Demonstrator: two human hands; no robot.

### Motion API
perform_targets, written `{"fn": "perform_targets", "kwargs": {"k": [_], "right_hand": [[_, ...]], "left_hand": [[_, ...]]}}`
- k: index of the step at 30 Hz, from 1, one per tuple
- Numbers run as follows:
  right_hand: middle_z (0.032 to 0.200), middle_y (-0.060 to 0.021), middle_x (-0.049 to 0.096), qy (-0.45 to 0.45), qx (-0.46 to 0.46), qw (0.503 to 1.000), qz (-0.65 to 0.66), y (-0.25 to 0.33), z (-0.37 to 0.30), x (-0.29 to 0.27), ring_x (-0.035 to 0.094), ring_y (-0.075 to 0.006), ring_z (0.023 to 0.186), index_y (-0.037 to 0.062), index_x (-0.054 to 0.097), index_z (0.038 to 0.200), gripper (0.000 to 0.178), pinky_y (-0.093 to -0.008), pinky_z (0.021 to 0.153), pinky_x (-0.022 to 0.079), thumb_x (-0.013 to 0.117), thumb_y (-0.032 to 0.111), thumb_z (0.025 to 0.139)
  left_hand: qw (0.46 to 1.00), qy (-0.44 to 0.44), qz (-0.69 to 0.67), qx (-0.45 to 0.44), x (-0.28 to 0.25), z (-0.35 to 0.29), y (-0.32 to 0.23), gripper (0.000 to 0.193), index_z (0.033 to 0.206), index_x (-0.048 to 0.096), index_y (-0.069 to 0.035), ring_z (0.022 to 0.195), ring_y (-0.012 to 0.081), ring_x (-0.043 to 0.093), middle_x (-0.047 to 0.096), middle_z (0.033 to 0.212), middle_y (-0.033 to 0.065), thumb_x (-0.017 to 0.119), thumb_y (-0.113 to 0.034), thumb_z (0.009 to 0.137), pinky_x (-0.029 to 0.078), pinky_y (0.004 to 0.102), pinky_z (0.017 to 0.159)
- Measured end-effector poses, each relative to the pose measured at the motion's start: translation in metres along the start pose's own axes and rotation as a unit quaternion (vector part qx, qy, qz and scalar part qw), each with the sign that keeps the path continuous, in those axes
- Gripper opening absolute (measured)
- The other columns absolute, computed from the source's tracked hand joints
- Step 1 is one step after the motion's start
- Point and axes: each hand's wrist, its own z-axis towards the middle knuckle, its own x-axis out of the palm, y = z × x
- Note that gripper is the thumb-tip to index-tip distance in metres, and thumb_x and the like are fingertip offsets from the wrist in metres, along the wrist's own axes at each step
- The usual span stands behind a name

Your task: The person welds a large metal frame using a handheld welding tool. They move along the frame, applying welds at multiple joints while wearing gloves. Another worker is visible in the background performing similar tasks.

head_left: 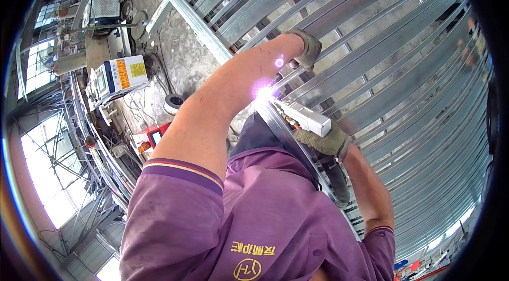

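Right hand [327, 140] gripping torch [307, 118], bright spark [263, 94]

We cannot make out the tip of the silver tool [307, 118] in the glare [264, 93]; our gloved right grip [326, 142] hides part of the tool's underside.

One view: head-worn fisheye, left of a side-by-side pair. Faces steeply down over the shirt [286, 196]; left hand [307, 50] and right hand [330, 140] near, about mid-field. Round field, black rim. Bars [424, 146] fill the right, curving toward the rim; floor [183, 48] upper left; windows [55, 170] farther off, far left.
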Motion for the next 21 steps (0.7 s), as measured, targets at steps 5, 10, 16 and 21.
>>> {"fn": "perform_targets", "kwargs": {"k": [5, 10, 16, 21], "right_hand": [[0.131, -0.0128, 0.081, 0.002, -0.003, 1.0, 0.009, -0.004, 0.001, 0.001, 0.077, -0.0217, 0.12, 0.0098, 0.072, 0.145, 0.062, -0.0355, 0.103, 0.059, 0.09, 0.04, 0.094], [0.131, -0.0122, 0.081, 0.009, 0.001, 1.0, 0.009, -0.007, 0.001, 0.0, 0.077, -0.0207, 0.118, 0.0099, 0.072, 0.145, 0.061, -0.0353, 0.102, 0.06, 0.09, 0.04, 0.094], [0.13, -0.0111, 0.081, 0.007, 0.009, 1.0, 0.026, -0.01, 0.0, 0.001, 0.077, -0.0203, 0.117, 0.0099, 0.073, 0.144, 0.06, -0.0346, 0.101, 0.06, 0.09, 0.038, 0.094], [0.128, -0.0109, 0.082, 0.008, 0.0, 0.999, 0.031, -0.01, 0.0, 0.0, 0.078, -0.0205, 0.116, 0.0091, 0.073, 0.144, 0.06, -0.0346, 0.1, 0.061, 0.091, 0.038, 0.094]], "left_hand": [[1.0, -0.001, -0.019, -0.004, 0.002, 0.002, 0.003, 0.033, 0.112, 0.081, 0.0, 0.077, 0.0237, 0.078, 0.081, 0.091, 0.0087, 0.079, -0.03, 0.096, 0.061, 0.0415, 0.072], [1.0, -0.004, 0.0, 0.008, 0.003, 0.008, 0.006, 0.032, 0.109, 0.081, 0.0, 0.076, 0.0238, 0.077, 0.081, 0.091, 0.009, 0.079, -0.029, 0.096, 0.061, 0.0412, 0.07], [1.0, -0.011, -0.01, 0.008, 0.003, 0.005, 0.006, 0.033, 0.112, 0.08, 0.0, 0.077, 0.0235, 0.078, 0.081, 0.094, 0.0099, 0.078, -0.028, 0.096, 0.062, 0.0411, 0.071], [1.0, 0.021, -0.014, 0.005, 0.0, 0.009, 0.007, 0.043, 0.129, 0.076, 0.0, 0.082, 0.0245, 0.081, 0.079, 0.112, 0.0144, 0.081, -0.029, 0.098, 0.067, 0.0385, 0.066]]}}
